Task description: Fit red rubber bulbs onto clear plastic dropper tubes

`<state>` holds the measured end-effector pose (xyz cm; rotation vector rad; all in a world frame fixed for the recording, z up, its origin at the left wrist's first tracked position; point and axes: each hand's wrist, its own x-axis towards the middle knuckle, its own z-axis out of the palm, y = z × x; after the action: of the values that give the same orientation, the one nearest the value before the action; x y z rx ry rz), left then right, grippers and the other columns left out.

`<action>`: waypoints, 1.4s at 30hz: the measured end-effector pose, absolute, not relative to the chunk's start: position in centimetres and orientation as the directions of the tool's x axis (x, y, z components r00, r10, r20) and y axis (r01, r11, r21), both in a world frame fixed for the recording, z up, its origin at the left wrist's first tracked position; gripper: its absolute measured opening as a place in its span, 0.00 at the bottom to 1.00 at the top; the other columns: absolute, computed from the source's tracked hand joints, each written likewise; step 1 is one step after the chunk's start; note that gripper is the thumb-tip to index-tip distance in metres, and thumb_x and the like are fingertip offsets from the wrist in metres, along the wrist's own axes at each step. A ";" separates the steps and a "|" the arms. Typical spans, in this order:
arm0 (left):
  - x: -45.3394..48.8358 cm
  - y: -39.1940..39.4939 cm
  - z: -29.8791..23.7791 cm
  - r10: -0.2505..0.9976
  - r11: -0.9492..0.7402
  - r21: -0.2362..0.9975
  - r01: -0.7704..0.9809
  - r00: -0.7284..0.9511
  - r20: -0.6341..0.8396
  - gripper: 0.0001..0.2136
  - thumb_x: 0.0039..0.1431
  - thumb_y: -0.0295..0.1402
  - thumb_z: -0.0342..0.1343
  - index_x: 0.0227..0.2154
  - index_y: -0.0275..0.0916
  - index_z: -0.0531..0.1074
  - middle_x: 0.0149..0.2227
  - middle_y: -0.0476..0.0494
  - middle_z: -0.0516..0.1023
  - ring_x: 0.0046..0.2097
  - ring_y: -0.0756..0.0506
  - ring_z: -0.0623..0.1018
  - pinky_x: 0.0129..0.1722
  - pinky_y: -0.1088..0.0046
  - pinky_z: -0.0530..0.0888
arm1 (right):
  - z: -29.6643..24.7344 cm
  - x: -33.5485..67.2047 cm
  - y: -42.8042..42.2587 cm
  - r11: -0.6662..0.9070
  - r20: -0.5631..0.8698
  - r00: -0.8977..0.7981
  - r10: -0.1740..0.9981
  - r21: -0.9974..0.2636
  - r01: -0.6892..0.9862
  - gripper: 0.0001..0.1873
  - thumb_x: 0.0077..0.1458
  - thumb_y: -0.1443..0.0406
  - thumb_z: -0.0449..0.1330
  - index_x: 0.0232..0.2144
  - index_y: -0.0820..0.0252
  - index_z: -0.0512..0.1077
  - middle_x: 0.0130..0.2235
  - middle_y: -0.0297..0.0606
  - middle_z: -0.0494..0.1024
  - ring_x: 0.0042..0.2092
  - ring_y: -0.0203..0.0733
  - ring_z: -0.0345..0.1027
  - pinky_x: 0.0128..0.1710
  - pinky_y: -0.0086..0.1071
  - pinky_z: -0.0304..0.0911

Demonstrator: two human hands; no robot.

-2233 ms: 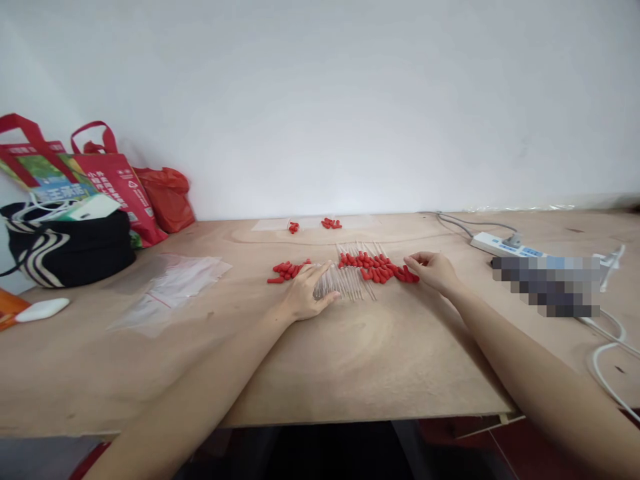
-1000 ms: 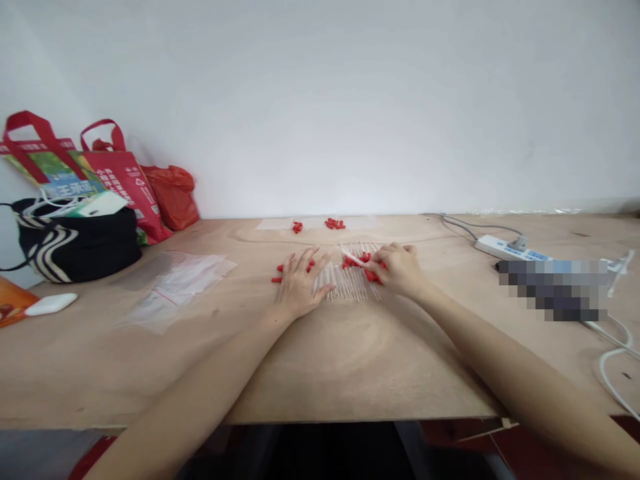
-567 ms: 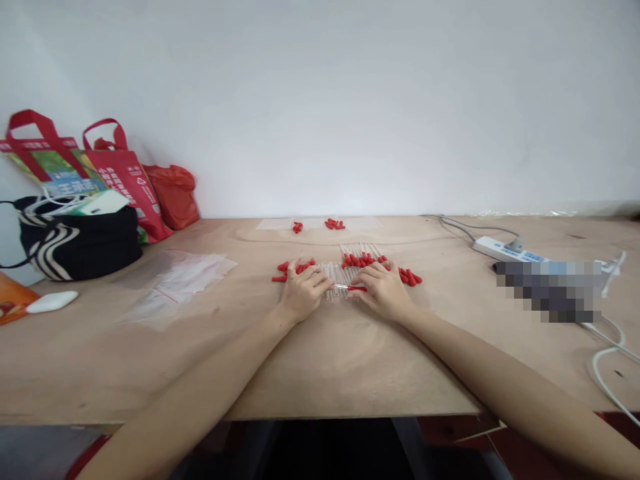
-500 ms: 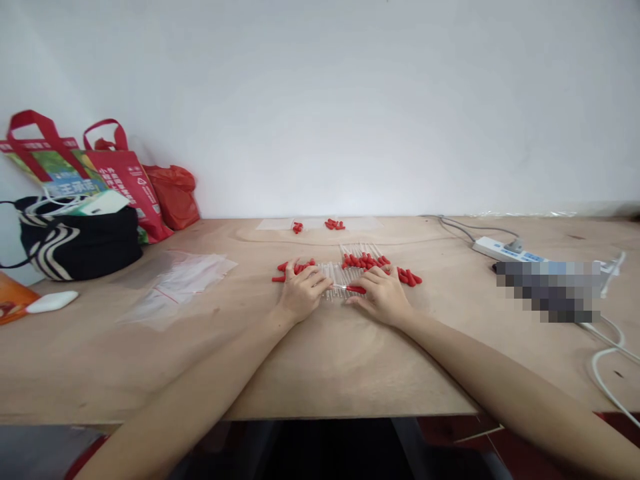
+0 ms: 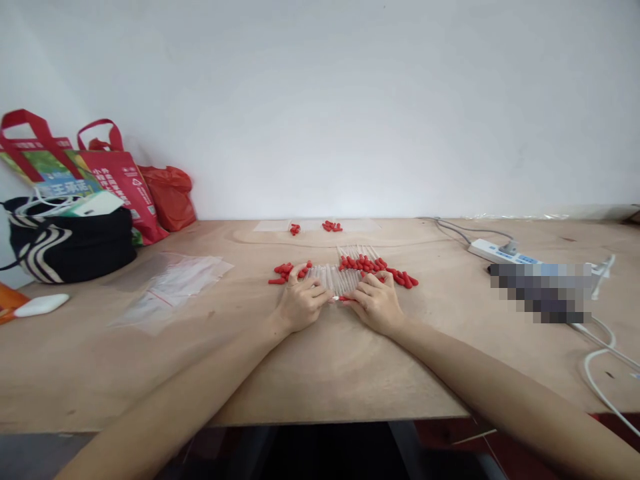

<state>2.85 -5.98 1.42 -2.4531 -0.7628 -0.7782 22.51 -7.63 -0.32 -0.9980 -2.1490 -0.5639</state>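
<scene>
Seen from the head-worn camera, a person's two bare forearms reach across a pale plywood table [image 5: 320,373] to meet at a row of thin clear plastic tubes [image 5: 336,279] lying side by side near its middle. The left hand [image 5: 300,303] is curled, its fingertips pinched on one end of a single clear tube [image 5: 339,297] held crosswise just in front of the row; the right hand [image 5: 376,303], likewise closed, grips the other end, where a touch of red shows, though whether that is a cap being fitted cannot be told. Small red plastic caps lie in two loose heaps, one [image 5: 286,271] beside the left fingers and a larger one [image 5: 380,268] spread over the far end of the tubes beside the right hand. A few more red caps [image 5: 331,226] lie well apart near the white wall. The tubes look light, stiff and slick, likely to roll or flex if pressed, so a pinch close to the ends appears the surest hold; the caps seem tiny and easily scattered. To the left lie clear zip bags [image 5: 173,283], a black-and-white striped bag [image 5: 65,243], red shopping bags [image 5: 120,180] and a white oval object [image 5: 41,305]; to the right, a white power strip [image 5: 500,252] with its white cable [image 5: 600,373].
</scene>
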 end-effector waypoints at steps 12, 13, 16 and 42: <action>2.2 -6.5 1.3 0.339 -0.766 -0.225 0.602 0.677 0.654 0.09 0.56 0.28 0.47 0.26 0.43 0.71 0.21 0.55 0.74 0.33 0.50 0.73 0.53 0.54 0.51 | 0.6 22.9 -8.2 0.684 0.730 -0.560 0.391 0.177 0.708 0.13 0.54 0.62 0.52 0.22 0.58 0.70 0.20 0.31 0.67 0.31 0.34 0.57 0.42 0.38 0.42; 2.2 -6.6 1.2 0.344 -0.765 -0.222 0.604 0.675 0.652 0.09 0.56 0.28 0.47 0.26 0.43 0.71 0.21 0.55 0.73 0.34 0.50 0.73 0.53 0.54 0.50 | 0.7 22.8 -8.3 0.687 0.726 -0.567 0.389 0.182 0.703 0.13 0.55 0.62 0.52 0.22 0.58 0.70 0.20 0.31 0.67 0.31 0.34 0.56 0.43 0.38 0.42; 2.3 -6.8 1.3 0.346 -0.763 -0.222 0.607 0.674 0.653 0.10 0.57 0.28 0.46 0.26 0.43 0.71 0.21 0.55 0.73 0.33 0.51 0.73 0.53 0.54 0.50 | 0.7 22.6 -8.4 0.694 0.728 -0.574 0.376 0.189 0.694 0.13 0.55 0.63 0.51 0.22 0.57 0.71 0.20 0.31 0.66 0.30 0.34 0.56 0.43 0.38 0.42; 3.6 -2.7 1.4 0.479 -0.665 -0.094 0.741 0.520 0.707 0.14 0.55 0.23 0.43 0.42 0.35 0.69 0.32 0.42 0.72 0.33 0.47 0.73 0.34 0.73 0.72 | 1.6 33.7 -4.8 0.078 0.404 0.380 0.832 -0.764 0.641 0.16 0.42 0.55 0.58 0.29 0.62 0.71 0.28 0.38 0.73 0.26 0.35 0.63 0.26 0.29 0.58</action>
<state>3.56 -2.69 1.44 -2.3794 -1.0057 -0.9329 33.74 -4.83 1.59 -1.6332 -1.3319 0.2375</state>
